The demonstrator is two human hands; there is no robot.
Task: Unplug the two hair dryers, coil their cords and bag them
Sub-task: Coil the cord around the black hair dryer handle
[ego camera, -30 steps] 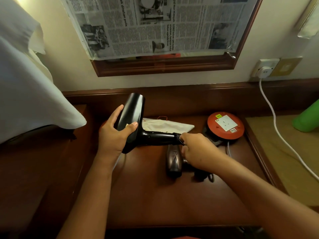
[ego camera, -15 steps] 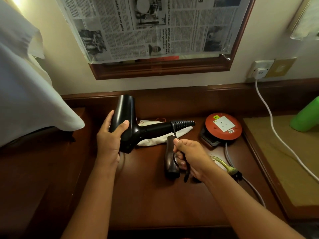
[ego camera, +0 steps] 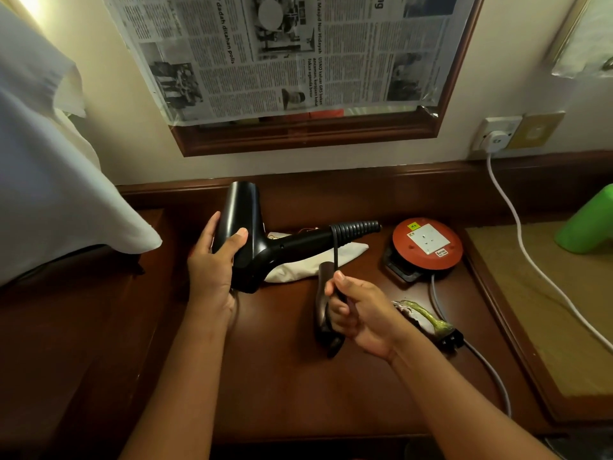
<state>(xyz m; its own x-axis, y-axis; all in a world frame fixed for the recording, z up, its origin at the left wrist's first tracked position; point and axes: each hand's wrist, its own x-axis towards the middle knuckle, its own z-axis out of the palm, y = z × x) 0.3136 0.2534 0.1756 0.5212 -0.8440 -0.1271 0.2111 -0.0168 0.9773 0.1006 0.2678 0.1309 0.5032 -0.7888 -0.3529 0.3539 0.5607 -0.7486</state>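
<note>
My left hand (ego camera: 212,267) grips the barrel of a black hair dryer (ego camera: 252,240), held above the wooden desk with its handle pointing right. Its black cord (ego camera: 335,254) drops from the ribbed end of the handle into my right hand (ego camera: 358,313), which grips the cord in a fist. A second, brown hair dryer (ego camera: 323,293) lies on the desk under my right hand, partly hidden by it. A white cloth bag (ego camera: 318,263) lies flat behind it, partly under the black dryer.
A round red extension reel (ego camera: 428,244) with a socket sits at the right, its grey cable (ego camera: 484,360) running down the desk. A white plug and cord (ego camera: 496,141) hang from the wall socket. A green-gold object (ego camera: 428,317) lies near my right wrist. White cloth (ego camera: 49,194) hangs at left.
My right hand slid off the handle's end and drew back toward me along the cord. The black dryer's handle lifted slightly and its ribbed end came into sight.
</note>
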